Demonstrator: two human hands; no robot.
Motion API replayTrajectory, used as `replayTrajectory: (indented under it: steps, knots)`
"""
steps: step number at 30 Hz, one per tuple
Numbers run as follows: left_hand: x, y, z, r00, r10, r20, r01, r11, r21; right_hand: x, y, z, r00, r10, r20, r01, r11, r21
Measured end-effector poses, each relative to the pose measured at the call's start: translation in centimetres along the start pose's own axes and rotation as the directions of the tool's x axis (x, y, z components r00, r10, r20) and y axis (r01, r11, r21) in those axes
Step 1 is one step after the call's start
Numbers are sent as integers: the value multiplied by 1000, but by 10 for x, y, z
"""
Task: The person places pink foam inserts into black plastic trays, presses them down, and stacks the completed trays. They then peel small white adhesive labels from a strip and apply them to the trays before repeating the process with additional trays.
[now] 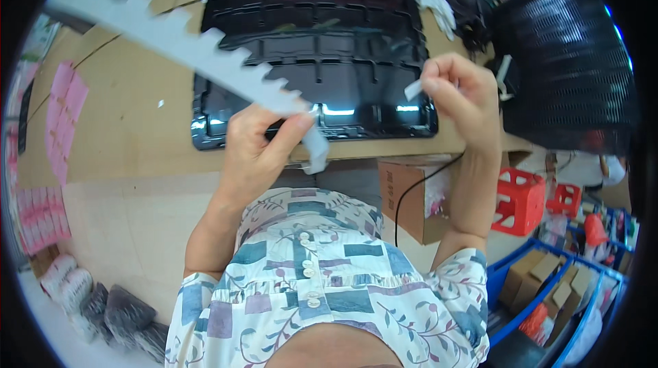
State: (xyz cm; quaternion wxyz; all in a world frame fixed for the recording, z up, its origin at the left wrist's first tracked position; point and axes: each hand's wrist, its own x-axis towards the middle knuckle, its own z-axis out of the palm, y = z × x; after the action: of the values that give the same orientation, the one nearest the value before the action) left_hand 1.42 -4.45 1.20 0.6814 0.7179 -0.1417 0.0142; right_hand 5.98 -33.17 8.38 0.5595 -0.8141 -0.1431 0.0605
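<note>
Pinched between the thumb and fingers of my left hand [257, 152] is a long white strip [185, 42] with notched, tooth-like edges. It slants up to the far left, and a short end hangs below the hand over the table edge. My right hand [469, 97] is closed, its thumb and finger gripping a small white piece [412, 90] that looks like a paper tab. A shiny black plastic tray [319, 69] with moulded ridges lies on the table; both hands are above its near part, and the strip hides some of its left side.
Pink sheets [66, 114] lie at the table's left. A white glove [439, 13] is beyond the tray's right corner. A large black ribbed stack [565, 59] stands at right. Below are a cardboard box [401, 200], a red stool [524, 200] and blue shelving [504, 258]. A black cable hangs near the box.
</note>
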Motion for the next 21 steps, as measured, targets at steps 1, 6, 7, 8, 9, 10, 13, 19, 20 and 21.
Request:
replayTrajectory:
  steps: [1,6,7,8,9,10,13,19,20,21]
  knots:
    - [-3,-2,-3,995,5,102,-2,999,-35,3,7,-19,999,16,29,-12,989,-146]
    - [-12,-5,4,904,-8,428,3,1000,12,6,36,-46,950,77,303,55,913,-405]
    - [-13,-7,9,894,5,447,-25,999,38,6,37,-43,940,71,333,91,890,-447]
    - [-13,-5,12,901,-54,430,39,998,45,6,43,-40,940,39,340,123,888,-444]
    - [-12,-4,13,911,-58,409,40,998,54,6,45,-39,941,35,336,126,887,-445]
    - [-11,-3,15,920,-63,386,41,997,64,7,47,-37,942,30,334,130,886,-446]
    - [-8,-2,19,943,-41,330,12,996,88,13,64,-30,941,-72,330,254,794,-552]
    - [5,-8,27,968,139,209,-179,966,185,8,61,-21,970,-21,243,177,749,-638]
    - [9,-11,28,963,179,200,-221,953,209,8,59,-22,973,27,230,130,761,-635]
    - [12,-13,29,968,143,204,-183,964,193,9,60,-23,971,2,240,152,769,-621]
